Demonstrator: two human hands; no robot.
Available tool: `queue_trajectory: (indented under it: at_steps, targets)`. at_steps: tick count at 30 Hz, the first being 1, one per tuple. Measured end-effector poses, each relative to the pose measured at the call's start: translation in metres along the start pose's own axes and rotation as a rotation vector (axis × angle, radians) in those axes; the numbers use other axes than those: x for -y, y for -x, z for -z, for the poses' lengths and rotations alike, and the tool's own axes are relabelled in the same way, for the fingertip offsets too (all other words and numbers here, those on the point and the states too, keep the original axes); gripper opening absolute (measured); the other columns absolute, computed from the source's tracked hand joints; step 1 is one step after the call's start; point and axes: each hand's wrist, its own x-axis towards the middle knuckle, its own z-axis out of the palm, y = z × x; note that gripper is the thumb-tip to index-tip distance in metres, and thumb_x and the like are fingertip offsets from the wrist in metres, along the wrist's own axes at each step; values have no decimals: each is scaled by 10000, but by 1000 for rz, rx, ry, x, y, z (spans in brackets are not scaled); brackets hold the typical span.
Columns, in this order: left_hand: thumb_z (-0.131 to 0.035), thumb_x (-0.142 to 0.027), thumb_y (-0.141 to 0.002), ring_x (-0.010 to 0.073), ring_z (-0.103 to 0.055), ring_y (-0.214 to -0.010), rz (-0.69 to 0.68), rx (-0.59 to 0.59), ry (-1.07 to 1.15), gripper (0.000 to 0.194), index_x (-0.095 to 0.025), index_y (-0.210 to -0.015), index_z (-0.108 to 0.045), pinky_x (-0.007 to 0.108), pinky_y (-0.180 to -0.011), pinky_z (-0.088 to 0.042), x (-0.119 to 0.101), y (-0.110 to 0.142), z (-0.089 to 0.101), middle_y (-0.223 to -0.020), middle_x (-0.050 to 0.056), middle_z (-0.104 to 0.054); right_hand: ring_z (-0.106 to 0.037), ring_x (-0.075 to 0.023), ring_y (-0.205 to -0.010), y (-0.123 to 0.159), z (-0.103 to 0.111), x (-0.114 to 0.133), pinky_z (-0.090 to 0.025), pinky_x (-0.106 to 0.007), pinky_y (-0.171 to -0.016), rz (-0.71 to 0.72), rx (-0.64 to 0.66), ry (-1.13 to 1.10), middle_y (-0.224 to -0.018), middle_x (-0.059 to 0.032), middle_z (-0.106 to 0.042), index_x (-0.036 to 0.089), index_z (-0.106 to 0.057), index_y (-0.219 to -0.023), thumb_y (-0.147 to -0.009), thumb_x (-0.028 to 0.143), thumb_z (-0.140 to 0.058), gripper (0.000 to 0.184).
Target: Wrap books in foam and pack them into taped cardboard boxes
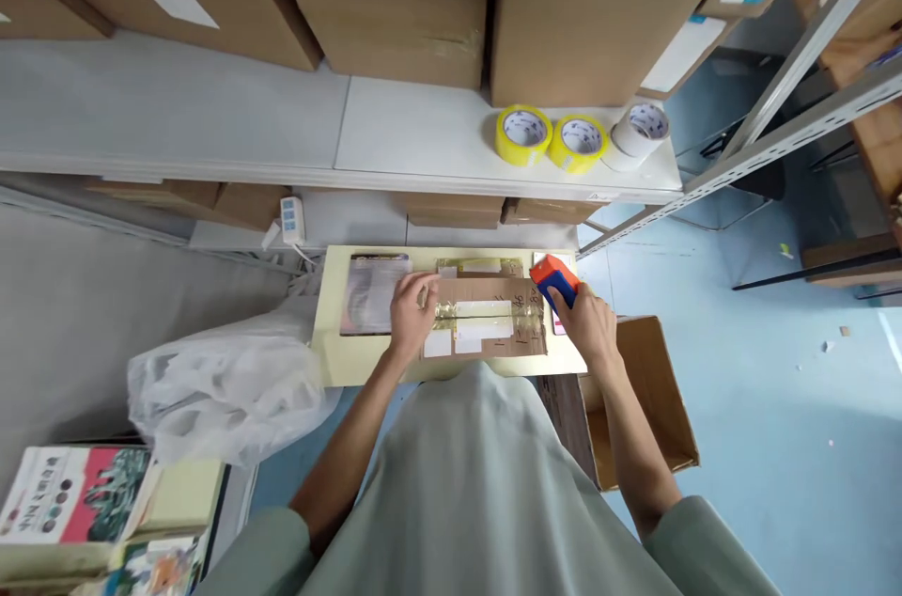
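A flat brown cardboard parcel (518, 347) with clear tape, white labels and handwritten marks lies on a pale yellow tabletop (331, 361). My left hand (413, 314) is at its left end, fingers curled together; what they pinch, if anything, is hidden. Over the parcel's right end, my right hand (588, 323) is wrapped round a blue and orange handheld tool (555, 280) whose exact kind I cannot make out. Behind the parcel lies another taped cardboard piece (479, 268). A flat item in a clear plastic sleeve (367, 295) rests left of my left hand.
Tape rolls (523, 135) stand on the shelf (423, 131) in front, below large cartons (395, 32). An open cardboard box (655, 389) is at the right, beside the table. White plastic wrap (232, 380) bulges on the left, above books (70, 493). A metal shelf post (803, 60) rises at right.
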Motion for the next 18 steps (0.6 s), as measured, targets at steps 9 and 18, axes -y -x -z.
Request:
queue_trajectory:
  at_steps: [9,18]
  targets:
    - [-568,-256,-1132,203,-770,-1106,-414,-42,201,234,-230,-1186,-795,352,-1014,-625,-83,-119,58,-1182,71,-804,-781,-414,-1137,-34,81,187,-561,-430,-924,449,-255,-72,-1240,-267,-795,51,-474,-1499,-1168,415,-422,495]
    - [-568,-272,-1139,198,-775,-1062,-477,-124,182,233,-236,-1177,-795,335,-995,-626,-95,-142,110,-1163,69,-806,-557,-412,-1497,-112,92,286,-300,-551,-1304,667,-365,64,-1473,-358,-681,-94,-479,-1550,-1125,197,-457,515]
